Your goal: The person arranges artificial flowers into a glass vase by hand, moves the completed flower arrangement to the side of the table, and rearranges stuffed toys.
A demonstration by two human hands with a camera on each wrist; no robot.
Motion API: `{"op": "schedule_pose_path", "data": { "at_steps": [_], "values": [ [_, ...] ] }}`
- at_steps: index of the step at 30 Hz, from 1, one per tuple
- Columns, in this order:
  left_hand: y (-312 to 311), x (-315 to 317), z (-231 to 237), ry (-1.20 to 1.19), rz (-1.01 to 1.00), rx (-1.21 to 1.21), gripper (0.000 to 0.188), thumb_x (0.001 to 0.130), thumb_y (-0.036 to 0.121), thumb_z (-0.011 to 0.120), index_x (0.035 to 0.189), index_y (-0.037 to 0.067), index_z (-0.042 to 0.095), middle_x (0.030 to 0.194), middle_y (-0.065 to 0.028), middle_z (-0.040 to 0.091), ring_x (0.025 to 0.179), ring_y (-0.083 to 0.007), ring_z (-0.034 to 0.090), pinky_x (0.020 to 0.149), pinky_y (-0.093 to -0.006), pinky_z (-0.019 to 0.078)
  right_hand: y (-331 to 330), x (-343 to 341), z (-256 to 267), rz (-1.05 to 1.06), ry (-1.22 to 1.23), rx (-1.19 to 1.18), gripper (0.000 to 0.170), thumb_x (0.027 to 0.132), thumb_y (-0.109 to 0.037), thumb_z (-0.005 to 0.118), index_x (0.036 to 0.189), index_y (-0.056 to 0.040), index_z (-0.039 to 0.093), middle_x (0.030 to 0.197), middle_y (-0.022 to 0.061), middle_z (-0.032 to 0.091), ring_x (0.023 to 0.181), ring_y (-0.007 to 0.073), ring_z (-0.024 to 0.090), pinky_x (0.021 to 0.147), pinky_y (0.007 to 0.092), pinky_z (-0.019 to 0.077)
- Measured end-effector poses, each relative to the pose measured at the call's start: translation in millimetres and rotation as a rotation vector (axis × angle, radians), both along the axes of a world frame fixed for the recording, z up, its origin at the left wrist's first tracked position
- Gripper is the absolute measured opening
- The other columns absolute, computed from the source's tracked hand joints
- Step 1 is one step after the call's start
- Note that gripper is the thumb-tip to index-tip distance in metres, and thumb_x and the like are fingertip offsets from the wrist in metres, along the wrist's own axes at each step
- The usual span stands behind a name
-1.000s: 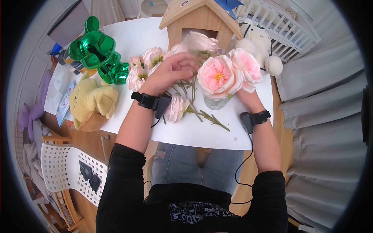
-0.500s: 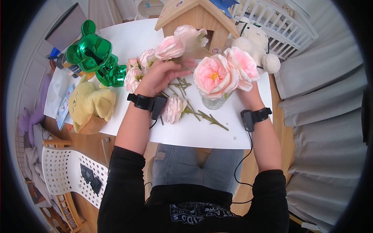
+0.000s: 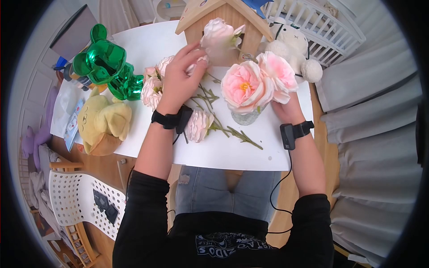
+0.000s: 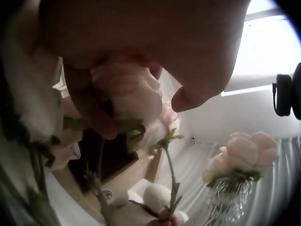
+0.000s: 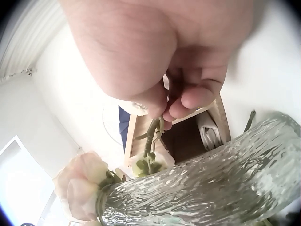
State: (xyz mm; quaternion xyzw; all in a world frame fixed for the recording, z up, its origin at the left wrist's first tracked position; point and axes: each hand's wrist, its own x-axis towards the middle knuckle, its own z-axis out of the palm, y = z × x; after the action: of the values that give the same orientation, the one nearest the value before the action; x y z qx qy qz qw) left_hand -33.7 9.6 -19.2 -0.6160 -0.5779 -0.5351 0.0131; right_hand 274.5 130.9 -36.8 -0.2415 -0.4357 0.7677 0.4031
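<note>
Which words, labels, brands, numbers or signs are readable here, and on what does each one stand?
"HELP": white-printed black shirt.
"ZIDO'S", apparently: same shirt; other letters unclear in folds.
Round stickers, peaked wooden house: too small to read.
Blue-and-white packet: any print too small.

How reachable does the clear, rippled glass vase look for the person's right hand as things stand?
Probably yes: the right hand is close to the vase, with nothing visible between them except the thin green stem it pinches, which may need letting go first.
</note>
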Motion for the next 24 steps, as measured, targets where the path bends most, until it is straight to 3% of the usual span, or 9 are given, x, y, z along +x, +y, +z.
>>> {"op": "schedule_pose_path", "data": {
  "at_steps": [4,6,8,10,12,14,19,24],
  "values": [
    [-3,4,4,0.168,0.072,-0.168,0.032,0.101,0.016,0.075,0.132,0.004,0.078,0.134,-0.0098,0.076,0.116,-0.0187,0.071,0.091,-0.0344,0.0603,0,1,-4,0.016,-0.002,0.013,0.048,0.105,0.002,0.062,0.153,0.0030,0.058,0.150,0.0130,0.068,0.133,0.0215,0.069,0.114,0.0372,0.0554],
    [-7,12,12,-0.023,0.015,-0.102,0.050,0.095,0.024,0.082,0.141,0.008,0.072,0.125,-0.0099,0.080,0.091,-0.0211,0.075,0.083,-0.0351,0.0605,3,3,-9,0.027,0.004,0.011,0.048,0.104,0.003,0.063,0.153,0.0030,0.058,0.150,0.0130,0.068,0.133,0.0218,0.069,0.114,0.0373,0.0555],
    [-7,11,13,-0.145,0.064,-0.133,0.053,0.093,0.024,0.085,0.142,0.007,0.071,0.121,-0.0080,0.080,0.084,-0.0164,0.071,0.079,-0.0321,0.0587,5,5,-13,0.105,-0.062,0.125,0.051,0.109,-0.018,0.073,0.156,-0.0100,0.056,0.154,0.0059,0.065,0.137,0.0193,0.065,0.114,0.0374,0.0542],
    [-6,8,11,-0.267,0.114,-0.163,0.057,0.091,0.024,0.088,0.142,0.006,0.071,0.117,-0.0061,0.080,0.077,-0.0118,0.068,0.074,-0.0291,0.0570,5,4,-15,0.098,-0.069,0.129,0.052,0.108,-0.017,0.073,0.157,-0.0098,0.056,0.155,0.0060,0.064,0.138,0.0194,0.064,0.115,0.0377,0.0538],
    [-2,2,3,-0.451,0.040,-0.117,0.059,0.091,0.021,0.090,0.143,0.002,0.070,0.114,-0.0036,0.078,0.073,-0.0045,0.060,0.068,-0.0239,0.0523,2,1,-16,0.094,-0.079,0.134,0.054,0.108,-0.017,0.074,0.158,-0.0097,0.055,0.156,0.0061,0.064,0.138,0.0196,0.064,0.116,0.0379,0.0534],
    [0,-2,-3,-0.447,-0.001,-0.105,0.059,0.091,0.020,0.090,0.143,0.001,0.070,0.114,-0.0026,0.078,0.074,-0.0039,0.061,0.069,-0.0233,0.0527,-2,-3,-15,0.056,-0.060,0.216,0.055,0.108,-0.016,0.074,0.159,-0.0098,0.054,0.157,0.0064,0.063,0.139,0.0202,0.063,0.116,0.0386,0.0531],
    [2,-3,-6,-0.508,-0.134,-0.049,0.055,0.094,0.015,0.089,0.144,0.001,0.069,0.116,-0.0019,0.077,0.079,-0.0045,0.064,0.071,-0.0240,0.0547,1,2,-13,0.083,-0.111,0.155,0.055,0.108,-0.015,0.073,0.159,-0.0102,0.053,0.158,0.0066,0.062,0.140,0.0207,0.063,0.117,0.0396,0.0524],
    [1,3,5,-0.670,-0.249,0.071,0.043,0.102,0.009,0.081,0.141,0.000,0.067,0.125,-0.0048,0.075,0.103,-0.0095,0.071,0.088,-0.0263,0.0577,-3,0,-8,0.074,-0.092,0.126,0.056,0.108,-0.015,0.073,0.160,-0.0105,0.052,0.158,0.0064,0.062,0.141,0.0209,0.062,0.118,0.0400,0.0516]
  ]
}}
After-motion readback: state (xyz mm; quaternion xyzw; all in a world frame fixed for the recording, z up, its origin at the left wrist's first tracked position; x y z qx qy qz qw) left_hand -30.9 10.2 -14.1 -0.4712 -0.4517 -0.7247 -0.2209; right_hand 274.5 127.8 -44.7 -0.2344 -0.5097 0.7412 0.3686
